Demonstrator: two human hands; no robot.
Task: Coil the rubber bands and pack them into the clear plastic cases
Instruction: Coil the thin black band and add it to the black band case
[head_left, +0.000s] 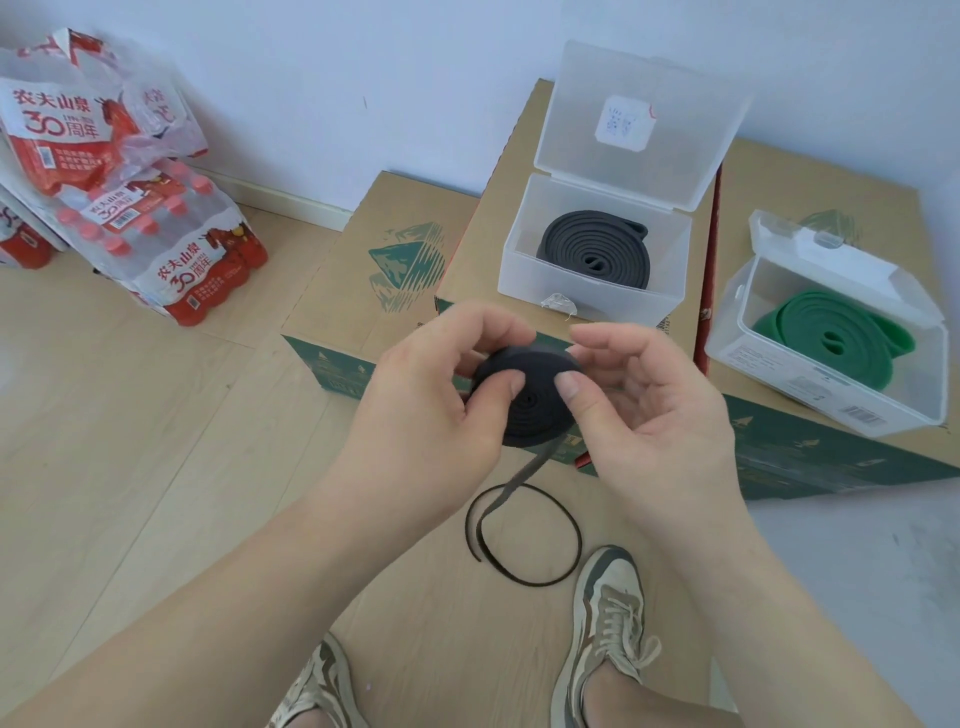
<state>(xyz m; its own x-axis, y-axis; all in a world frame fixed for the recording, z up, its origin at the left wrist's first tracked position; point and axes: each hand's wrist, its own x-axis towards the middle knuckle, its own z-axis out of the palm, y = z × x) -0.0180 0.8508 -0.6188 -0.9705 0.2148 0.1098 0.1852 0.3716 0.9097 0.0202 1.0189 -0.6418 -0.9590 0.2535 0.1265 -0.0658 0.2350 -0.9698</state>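
A black rubber band is partly wound into a tight flat coil held in mid-air. My left hand grips the coil's left side, thumb on its face. My right hand pinches its right side, thumb also on the face. The band's loose tail hangs down and loops on the floor. Behind, an open clear case holds a coiled dark grey band. To the right, a second clear case, lid ajar, holds a coiled green band.
The cases stand on cardboard boxes against a white wall. Shrink-wrapped packs of red-capped water bottles lie at the left on the wooden floor. My two sneakers are at the bottom.
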